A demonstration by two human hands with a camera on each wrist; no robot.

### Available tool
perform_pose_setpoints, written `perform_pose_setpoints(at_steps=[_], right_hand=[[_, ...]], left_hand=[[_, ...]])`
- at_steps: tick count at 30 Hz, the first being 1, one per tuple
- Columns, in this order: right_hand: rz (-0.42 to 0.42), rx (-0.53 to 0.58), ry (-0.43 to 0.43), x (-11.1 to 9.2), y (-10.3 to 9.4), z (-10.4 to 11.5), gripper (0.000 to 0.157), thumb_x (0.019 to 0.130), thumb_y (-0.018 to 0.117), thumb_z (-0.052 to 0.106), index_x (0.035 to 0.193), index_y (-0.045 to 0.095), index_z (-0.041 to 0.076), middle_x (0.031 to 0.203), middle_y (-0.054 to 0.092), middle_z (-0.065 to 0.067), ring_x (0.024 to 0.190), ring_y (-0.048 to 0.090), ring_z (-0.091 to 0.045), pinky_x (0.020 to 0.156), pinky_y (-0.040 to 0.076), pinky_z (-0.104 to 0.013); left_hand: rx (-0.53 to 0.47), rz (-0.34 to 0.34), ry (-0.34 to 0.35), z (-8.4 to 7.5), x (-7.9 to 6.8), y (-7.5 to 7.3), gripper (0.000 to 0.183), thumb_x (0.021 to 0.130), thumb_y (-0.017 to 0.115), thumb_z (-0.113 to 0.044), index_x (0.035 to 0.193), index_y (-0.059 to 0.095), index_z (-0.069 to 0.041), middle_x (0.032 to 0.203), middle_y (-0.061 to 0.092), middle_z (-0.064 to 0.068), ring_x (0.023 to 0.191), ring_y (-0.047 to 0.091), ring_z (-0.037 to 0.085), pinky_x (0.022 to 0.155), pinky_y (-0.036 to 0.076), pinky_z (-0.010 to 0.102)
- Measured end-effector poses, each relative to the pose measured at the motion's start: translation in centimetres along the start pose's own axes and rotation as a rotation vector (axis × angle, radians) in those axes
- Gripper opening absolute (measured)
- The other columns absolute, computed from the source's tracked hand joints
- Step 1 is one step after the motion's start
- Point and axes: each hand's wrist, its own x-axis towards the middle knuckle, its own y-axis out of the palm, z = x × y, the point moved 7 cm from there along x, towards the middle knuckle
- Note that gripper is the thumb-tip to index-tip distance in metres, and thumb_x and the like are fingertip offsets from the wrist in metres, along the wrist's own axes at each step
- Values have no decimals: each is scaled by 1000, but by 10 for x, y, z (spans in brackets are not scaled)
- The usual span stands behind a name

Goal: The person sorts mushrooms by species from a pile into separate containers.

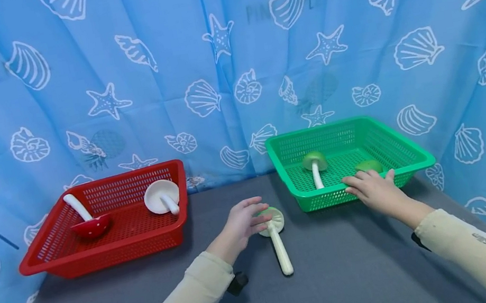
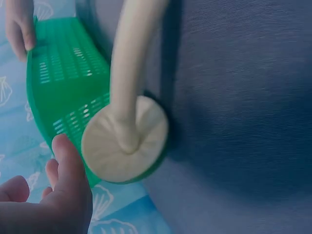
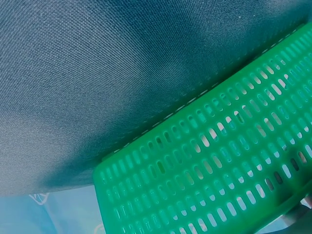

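A toy mushroom with a pale ribbed underside, green cap edge and long white stem (image 1: 281, 252) lies on the grey table, stem towards me. My left hand (image 1: 246, 221) hovers at its cap, fingers spread and slightly bent, gripping nothing; the left wrist view shows the thumb and fingers beside the mushroom (image 2: 124, 141). At the front rim of the green basket (image 1: 400, 170), my right hand (image 1: 377, 193) lays its fingers over the edge, close to a green mushroom cap (image 1: 368, 167). Whether those fingertips touch that cap is hidden. Another green mushroom (image 1: 315, 163) leans inside the basket.
To the left stands a red basket (image 1: 114, 249) with a red spotted mushroom (image 1: 92, 227) and a mushroom showing its white underside (image 1: 161, 196). A blue curtain (image 1: 210, 71) with shell prints hangs behind the grey table (image 1: 341, 274).
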Motion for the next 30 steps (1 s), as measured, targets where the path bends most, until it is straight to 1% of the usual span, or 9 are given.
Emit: perform_pose_setpoints(at_steps=[3,6,11,16,20,24,26,30], right_hand=[[0,3,-1,1,0,-1,31,97,58,18,124,62,4,116,60,-25,110,49,-50,86,9,-88],[-1,5,0,1,0,-1,31,98,57,18,124,62,4,116,60,-25,110,49,-49,86,9,-88],[-2,0,1,1,-1,-1,31,98,57,18,125,62,3,117,60,-26,110,49,-50,86,9,-88],[-1,5,3,0,-1,-1,30,98,58,18,124,62,4,113,61,-24,108,50,-49,85,9,-88],[-2,2,2,1,-1,0,30,98,58,19,123,62,5,108,61,-20,106,51,-47,85,9,-88],[-5,5,-2,1,-1,-1,30,98,58,19,123,62,5,106,61,-20,105,51,-47,84,9,-88],[-5,8,-3,1,0,-1,30,98,58,19,123,62,5,107,61,-20,106,50,-47,84,10,-88],[-2,8,-3,1,1,-2,30,98,57,19,124,62,5,114,61,-23,109,49,-49,85,10,-88]], left_hand=[[6,1,-7,8,-5,-5,40,100,51,-10,139,48,-1,129,59,19,100,67,27,77,56,33],[1,6,-12,14,-9,-9,41,100,50,-9,140,46,1,130,58,21,100,67,29,76,56,33],[7,24,-23,24,-15,-10,43,100,50,-9,140,44,3,130,57,22,103,66,31,74,56,32],[43,13,-39,32,-20,-12,43,99,54,-11,139,46,4,125,61,20,99,67,28,74,56,33],[89,5,-62,40,-21,-13,44,98,56,-11,139,47,3,123,62,20,96,66,25,72,55,31],[121,7,-85,49,-21,-12,46,97,56,-9,141,46,3,128,59,22,100,65,27,71,55,30],[121,9,-95,53,-21,-11,47,97,56,-7,141,44,4,129,58,23,100,65,28,71,55,30],[114,13,-105,58,-21,-7,47,97,57,-6,141,44,5,124,61,22,96,67,27,72,56,32]])
